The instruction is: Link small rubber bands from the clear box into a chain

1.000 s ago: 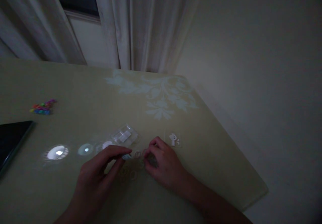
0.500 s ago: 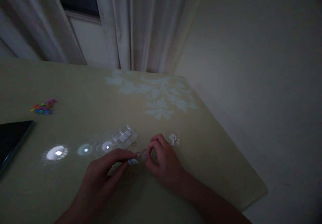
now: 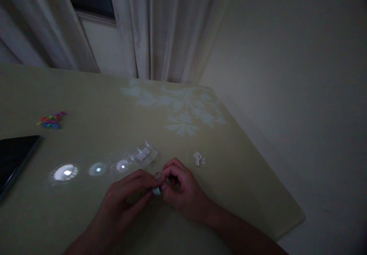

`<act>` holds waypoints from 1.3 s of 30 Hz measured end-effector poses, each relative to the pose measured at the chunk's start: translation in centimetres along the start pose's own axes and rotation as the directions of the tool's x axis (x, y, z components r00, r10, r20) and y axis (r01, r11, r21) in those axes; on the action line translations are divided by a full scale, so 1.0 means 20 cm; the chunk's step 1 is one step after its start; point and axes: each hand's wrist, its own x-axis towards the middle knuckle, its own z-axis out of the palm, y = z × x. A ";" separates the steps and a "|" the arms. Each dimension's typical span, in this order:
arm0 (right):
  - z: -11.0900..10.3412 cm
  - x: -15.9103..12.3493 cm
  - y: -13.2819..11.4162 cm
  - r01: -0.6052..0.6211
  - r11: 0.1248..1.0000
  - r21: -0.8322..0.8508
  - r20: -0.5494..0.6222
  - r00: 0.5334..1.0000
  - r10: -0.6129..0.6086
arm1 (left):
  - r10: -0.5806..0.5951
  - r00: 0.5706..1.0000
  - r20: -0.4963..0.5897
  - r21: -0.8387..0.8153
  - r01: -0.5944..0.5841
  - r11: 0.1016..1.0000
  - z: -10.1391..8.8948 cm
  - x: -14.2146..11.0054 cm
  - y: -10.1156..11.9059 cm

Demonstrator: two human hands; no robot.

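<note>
My left hand point(image 3: 129, 190) is closed in a pinch on a small pale ribbed piece point(image 3: 156, 190) just above the table. Against it, my right hand point(image 3: 183, 190) pinches at the piece's right side, its fingertips meeting those of the left. A small clear round part point(image 3: 157, 174) shows between the two hands; whether the right fingers grip it or the ribbed piece is hidden. Behind the left hand lies a clear plastic case point(image 3: 146, 151) with a white label-like patch. Beyond the right hand rests a small clear bag with white cut-out pieces point(image 3: 197, 158).
Bright round discs point(image 3: 65, 172) with clear surrounds lie in a row at the left. A black flat screen-like device point(image 3: 17, 155) sits at the left edge. Small colourful pieces point(image 3: 51, 120) are heaped behind it. The table point(image 3: 243, 178) meets a wall and curtains point(image 3: 172, 29).
My right hand has moved left and come together with my left hand at the ribbed piece. The clear round part that showed between them is now mostly covered.
</note>
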 end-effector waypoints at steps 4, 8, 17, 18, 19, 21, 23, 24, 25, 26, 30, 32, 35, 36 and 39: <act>0.00 0.00 0.02 -0.010 0.998 -0.064 -0.048 0.999 0.007 | -0.057 0.995 -0.076 0.005 0.058 0.998 -0.03 0.02 0.02; 0.04 0.00 0.06 0.088 0.963 -0.256 0.033 0.996 -0.082 | -0.229 0.940 -0.254 -0.078 0.216 0.973 -0.05 0.03 0.04; 0.14 0.02 0.09 0.161 0.845 -0.510 0.162 0.983 -0.090 | -0.249 0.910 -0.330 -0.088 0.233 0.968 -0.06 0.03 0.02; 0.13 0.02 0.09 0.153 0.847 -0.510 0.165 0.983 -0.078 | -0.244 0.912 -0.330 -0.080 0.231 0.970 -0.06 0.03 0.02; 0.13 0.03 0.08 0.143 0.848 -0.510 0.164 0.984 -0.067 | -0.236 0.914 -0.331 -0.072 0.225 0.972 -0.06 0.03 0.02; 0.13 0.03 0.08 0.126 0.840 -0.528 0.156 0.987 -0.050 | -0.204 0.916 -0.344 -0.054 0.198 0.979 -0.07 0.03 0.02; 0.14 0.03 0.08 0.116 0.817 -0.565 0.146 0.988 -0.040 | -0.173 0.919 -0.355 -0.031 0.173 0.984 -0.07 0.03 0.02; 0.14 0.02 0.08 0.117 0.802 -0.585 0.145 0.989 -0.039 | -0.164 0.918 -0.361 -0.023 0.167 0.986 -0.07 0.04 0.02; 0.14 0.02 0.09 0.120 0.789 -0.602 0.142 0.989 -0.042 | -0.164 0.917 -0.362 -0.020 0.169 0.985 -0.07 0.04 0.02; 0.14 0.02 0.09 0.123 0.780 -0.614 0.138 0.989 -0.048 | -0.174 0.915 -0.364 -0.026 0.177 0.984 -0.07 0.04 0.02; 0.11 0.02 0.08 0.098 0.806 -0.584 0.058 0.995 -0.078 | -0.229 0.903 -0.364 -0.061 0.222 0.973 -0.07 0.03 0.02; 0.09 0.03 0.07 0.073 0.850 -0.521 -0.002 0.996 -0.087 | -0.252 0.908 -0.334 -0.068 0.243 0.968 -0.07 0.02 0.00; 0.05 0.03 0.07 0.020 0.897 -0.441 -0.088 0.994 -0.065 | -0.266 0.924 -0.276 -0.066 0.258 0.964 -0.07 0.01 -0.02; 0.05 0.04 0.07 0.004 0.904 -0.427 -0.097 0.994 -0.050 | -0.261 0.929 -0.264 -0.057 0.255 0.965 -0.07 0.00 -0.02; 0.03 0.03 0.08 0.000 0.910 -0.415 -0.077 0.996 -0.036 | -0.223 0.947 -0.232 -0.015 0.225 0.974 -0.07 0.01 -0.01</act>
